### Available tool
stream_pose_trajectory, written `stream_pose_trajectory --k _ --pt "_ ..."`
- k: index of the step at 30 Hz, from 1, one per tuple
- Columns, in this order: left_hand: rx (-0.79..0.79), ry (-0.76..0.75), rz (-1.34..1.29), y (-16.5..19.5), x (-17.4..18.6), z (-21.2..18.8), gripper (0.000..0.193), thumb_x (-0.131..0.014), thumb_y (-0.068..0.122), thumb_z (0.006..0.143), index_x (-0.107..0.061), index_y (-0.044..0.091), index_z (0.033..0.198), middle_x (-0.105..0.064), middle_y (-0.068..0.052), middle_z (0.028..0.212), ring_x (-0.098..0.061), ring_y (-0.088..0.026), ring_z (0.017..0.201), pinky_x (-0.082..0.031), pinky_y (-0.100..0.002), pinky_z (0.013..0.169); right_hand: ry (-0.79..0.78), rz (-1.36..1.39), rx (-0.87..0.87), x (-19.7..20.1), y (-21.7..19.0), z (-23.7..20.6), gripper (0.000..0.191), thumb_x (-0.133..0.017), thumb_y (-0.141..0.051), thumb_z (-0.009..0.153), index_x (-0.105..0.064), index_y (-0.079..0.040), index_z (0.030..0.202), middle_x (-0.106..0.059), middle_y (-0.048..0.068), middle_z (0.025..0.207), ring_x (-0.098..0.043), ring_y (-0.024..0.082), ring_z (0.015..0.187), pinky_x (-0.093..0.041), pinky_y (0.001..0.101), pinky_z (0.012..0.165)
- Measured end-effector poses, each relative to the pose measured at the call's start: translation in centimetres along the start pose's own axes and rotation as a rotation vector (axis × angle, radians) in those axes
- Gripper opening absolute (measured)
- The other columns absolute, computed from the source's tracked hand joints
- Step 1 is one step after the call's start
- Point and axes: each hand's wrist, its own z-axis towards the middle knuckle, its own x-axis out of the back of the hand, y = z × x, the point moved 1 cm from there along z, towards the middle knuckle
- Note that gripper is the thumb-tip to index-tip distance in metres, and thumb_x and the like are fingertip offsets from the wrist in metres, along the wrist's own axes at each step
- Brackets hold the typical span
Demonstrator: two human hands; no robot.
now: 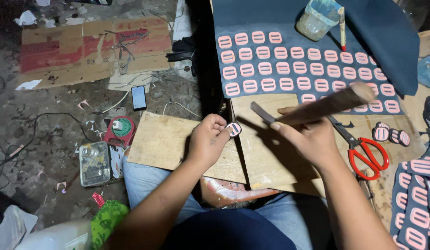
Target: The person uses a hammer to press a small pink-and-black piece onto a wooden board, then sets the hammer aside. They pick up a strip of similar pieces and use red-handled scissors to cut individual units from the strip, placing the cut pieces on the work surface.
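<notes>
My left hand (208,137) pinches a small pink-and-dark oval patch (234,128) between thumb and fingers, just over the gap between two wooden boards. My right hand (304,136) grips a knife with a long wooden handle (330,103); its flat metal blade (261,112) points left toward the patch, a few centimetres from it. Both hands hover above the light wooden board (263,157) on my lap.
A dark blue sheet (289,37) with several rows of pink patches lies ahead. On it stand a plastic cup (317,18) and a brush (342,28). Red-handled scissors (365,155) lie right; cut patches (391,134) beyond. A phone (139,97) and clutter cover the floor.
</notes>
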Motion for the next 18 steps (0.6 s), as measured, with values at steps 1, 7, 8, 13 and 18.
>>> stream_pose_trajectory --k 1,7,8,13,18 --pt "0.007 -0.015 0.091 0.0 0.5 -0.8 0.017 -0.072 0.008 0.087 -0.062 0.002 0.100 -0.069 -0.004 0.081 -0.066 -0.009 0.072 -0.052 -0.024 0.063 0.020 -0.102 0.095 0.2 -0.2 -1.7 0.031 -0.077 -0.011 0.088 -0.067 0.000 0.115 -0.073 0.008 0.105 -0.068 0.016 0.092 -0.054 0.0283 0.082" --pt "-0.084 -0.088 0.602 -0.3 3.3 -6.7 0.011 -0.072 0.010 0.085 -0.072 0.006 0.094 -0.069 -0.009 0.083 -0.068 -0.026 0.075 -0.054 -0.038 0.067 -0.033 -0.018 -0.064 -0.6 -0.1 -9.6 0.047 -0.066 -0.009 0.096 -0.049 -0.003 0.140 -0.071 0.015 0.111 -0.068 0.019 0.092 -0.054 0.0298 0.080" --pt "-0.114 -0.090 0.649 -0.4 3.5 -7.3 0.011 -0.072 0.012 0.086 -0.072 0.007 0.095 -0.068 -0.009 0.085 -0.068 -0.029 0.077 -0.054 -0.040 0.069 -0.059 0.228 -0.174 -1.2 0.1 -10.5 0.050 -0.063 -0.008 0.096 -0.045 -0.004 0.143 -0.072 0.016 0.113 -0.069 0.020 0.089 -0.054 0.0307 0.076" --pt "-0.332 -0.076 0.719 -0.7 3.8 -9.4 0.020 -0.075 0.017 0.085 -0.072 0.007 0.101 -0.064 -0.011 0.102 -0.063 -0.032 0.096 -0.051 -0.043 0.082 -0.153 0.685 -0.255 -4.2 -0.2 -14.2 0.060 -0.055 -0.001 0.097 -0.033 -0.006 0.152 -0.064 0.022 0.124 -0.068 0.025 0.097 -0.058 0.0364 0.077" --pt "-0.483 -0.126 0.882 -1.0 4.0 -10.9 0.023 -0.077 0.019 0.080 -0.074 0.009 0.101 -0.065 -0.008 0.113 -0.059 -0.030 0.106 -0.046 -0.044 0.089 -0.313 0.964 -0.351 -5.5 -0.9 -15.2 0.067 -0.057 0.000 0.095 -0.031 -0.012 0.155 -0.058 0.022 0.132 -0.065 0.029 0.106 -0.056 0.0403 0.085"
